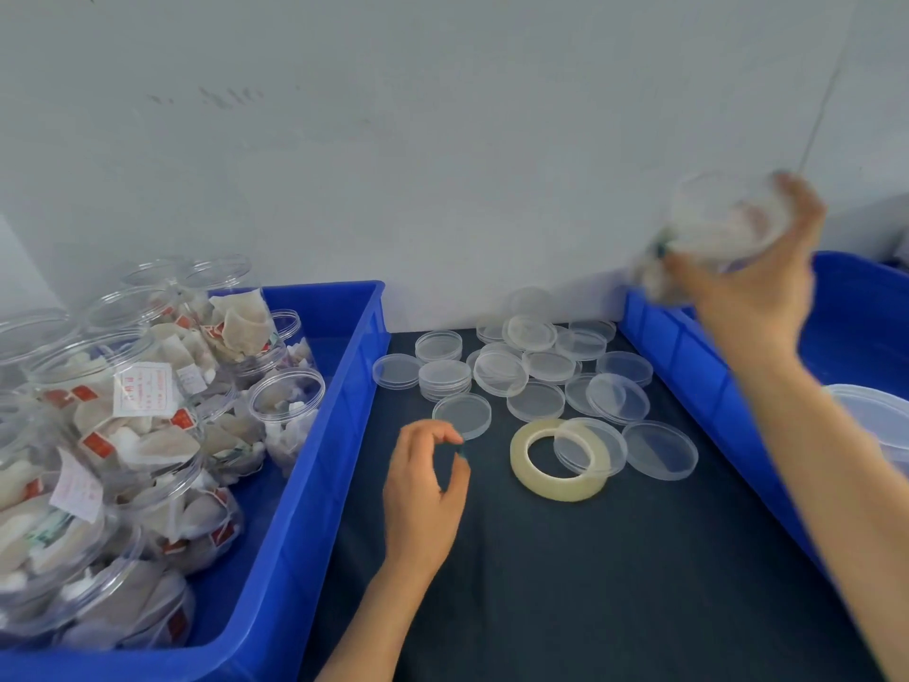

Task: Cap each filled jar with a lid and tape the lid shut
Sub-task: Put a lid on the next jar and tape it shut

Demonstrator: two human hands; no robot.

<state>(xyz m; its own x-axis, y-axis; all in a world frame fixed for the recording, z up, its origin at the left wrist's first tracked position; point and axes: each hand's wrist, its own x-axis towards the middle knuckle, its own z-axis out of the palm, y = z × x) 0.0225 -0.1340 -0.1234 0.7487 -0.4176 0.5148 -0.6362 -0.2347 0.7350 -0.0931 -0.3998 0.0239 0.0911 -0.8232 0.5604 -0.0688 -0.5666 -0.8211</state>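
My right hand [757, 283] grips a filled clear jar [723, 219], blurred by motion, in the air above the near rim of the right blue bin [688, 351]. My left hand [423, 489] hovers over the dark table with fingers loosely curled, holding nothing, its fingertips just short of a clear lid [462, 414]. Several more clear lids [536, 361] lie scattered behind it. A roll of clear tape [556, 460] lies flat on the table with one lid [590, 445] resting partly on it.
The left blue bin [315, 435] holds several open jars stuffed with white sachets [142, 401]. A white container [875, 415] sits in the right bin behind my right forearm. A pale wall stands close behind the table. The table [590, 583] carries a dark cloth.
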